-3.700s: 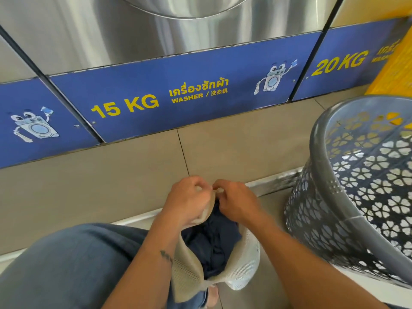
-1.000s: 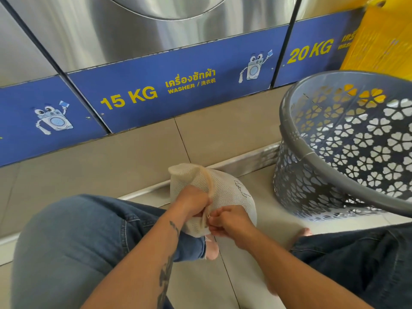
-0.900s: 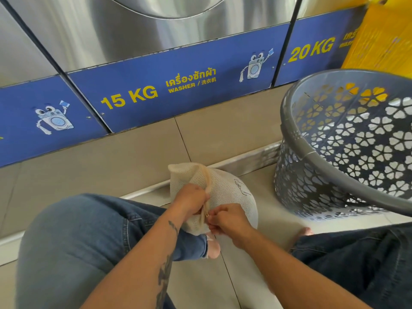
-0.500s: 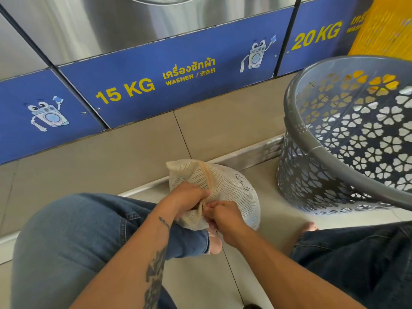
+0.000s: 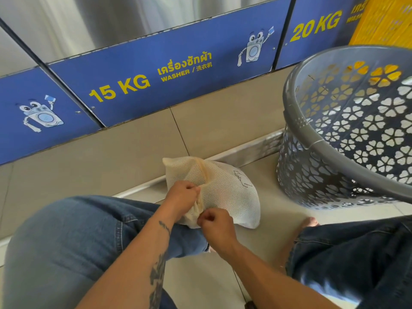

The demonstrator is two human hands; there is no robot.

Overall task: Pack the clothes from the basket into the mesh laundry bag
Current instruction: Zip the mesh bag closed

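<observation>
The cream mesh laundry bag [image 5: 225, 188] lies stuffed and rounded on the tiled floor between my knees. Its opening runs along the left side and looks closed; no clothes show. My left hand [image 5: 181, 196] grips the bag's edge beside that seam. My right hand [image 5: 215, 224] pinches something small at the seam's near end, probably the zipper pull. The grey plastic basket [image 5: 312, 146] with flower-shaped holes stands at the right. What I see of its inside holds no clothes.
Washing machines with blue panels [image 5: 156, 70] marked 15 KG and 20 KG stand on a tiled plinth right behind the bag. My denim-clad knees [image 5: 73, 248] fill the near left and right. A yellow crate [image 5: 383, 21] stands behind the basket.
The bag was open with dark clothes showing; now it is closed and lies on the floor. Over the last second my right hand has drawn toward me along the seam.
</observation>
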